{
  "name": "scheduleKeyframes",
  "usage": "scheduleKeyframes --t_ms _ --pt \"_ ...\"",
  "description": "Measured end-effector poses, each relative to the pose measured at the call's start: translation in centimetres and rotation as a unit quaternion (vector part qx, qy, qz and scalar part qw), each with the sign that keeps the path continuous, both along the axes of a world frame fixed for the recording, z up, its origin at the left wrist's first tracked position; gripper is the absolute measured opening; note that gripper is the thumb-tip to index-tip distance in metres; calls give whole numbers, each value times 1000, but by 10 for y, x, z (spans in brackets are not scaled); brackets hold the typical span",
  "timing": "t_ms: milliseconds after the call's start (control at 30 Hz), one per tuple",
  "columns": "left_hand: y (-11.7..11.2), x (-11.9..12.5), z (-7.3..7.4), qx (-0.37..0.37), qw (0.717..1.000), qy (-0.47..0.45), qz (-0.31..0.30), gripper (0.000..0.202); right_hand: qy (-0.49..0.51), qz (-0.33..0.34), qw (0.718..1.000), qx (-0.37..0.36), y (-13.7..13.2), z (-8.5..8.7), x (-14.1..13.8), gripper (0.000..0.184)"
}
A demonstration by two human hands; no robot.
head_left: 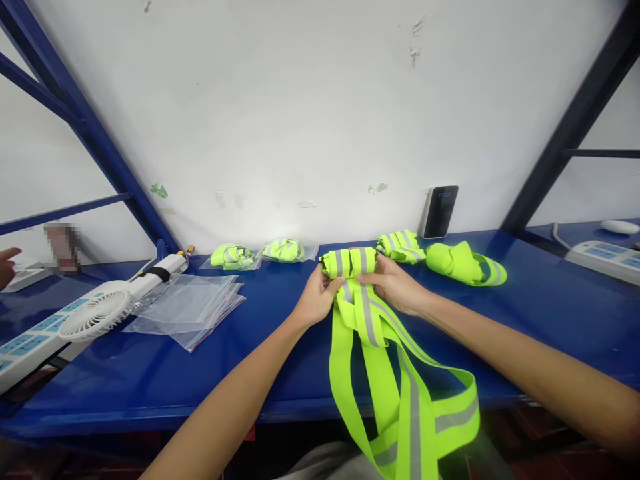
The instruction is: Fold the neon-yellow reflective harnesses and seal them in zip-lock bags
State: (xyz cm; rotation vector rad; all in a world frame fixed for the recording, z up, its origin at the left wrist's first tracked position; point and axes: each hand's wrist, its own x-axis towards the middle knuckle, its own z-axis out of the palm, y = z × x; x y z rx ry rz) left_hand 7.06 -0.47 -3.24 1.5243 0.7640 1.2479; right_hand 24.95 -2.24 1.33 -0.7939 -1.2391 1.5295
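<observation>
A neon-yellow reflective strap (370,320) with grey stripes is gathered at its top into a folded bundle, held above the blue table. My left hand (317,293) grips the bundle's left side, thumb on the front. From the right, my right hand (395,283) closes on the same bundle, its fingers partly hidden behind it. Loose loops of the strap hang down past the table's front edge. Just behind my right hand lies a folded yellow strap (400,247). Another yellow strap bundle (463,263), looser, rests to its right.
Two bagged yellow straps (233,255) lie near the wall. Clear zip bags (193,307) are piled at left beside a white fan (95,313) and a power strip (30,343). A dark-screened phone-like device (440,212) leans at the wall. Another person's hand (7,267) shows far left.
</observation>
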Motion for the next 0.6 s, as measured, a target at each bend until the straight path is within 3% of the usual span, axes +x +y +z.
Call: scheduleKeyframes --t_ms 100,233,333,400,433,467,533,600 --pt "3 -1 -4 34 998 55 13 49 11 6 1000 4 0 0 2 46" --pt "5 -5 2 65 986 150 20 44 24 26 999 4 2 -1 1 31" --pt "0 -7 12 109 964 214 112 45 39 -4 999 24 6 -2 1 31" --pt "-10 -6 19 178 937 231 192 42 44 -43 997 36 11 -2 3 31" --pt "-16 -5 23 225 922 242 201 37 44 -62 996 41 13 -2 5 30" --pt "-23 -3 26 279 907 260 178 32 41 -79 995 47 15 -2 8 29" --pt "-36 1 33 359 874 319 75 29 31 -96 993 63 19 -3 11 26" --pt "-45 7 36 374 846 381 0 40 28 -95 993 71 22 -3 14 23"
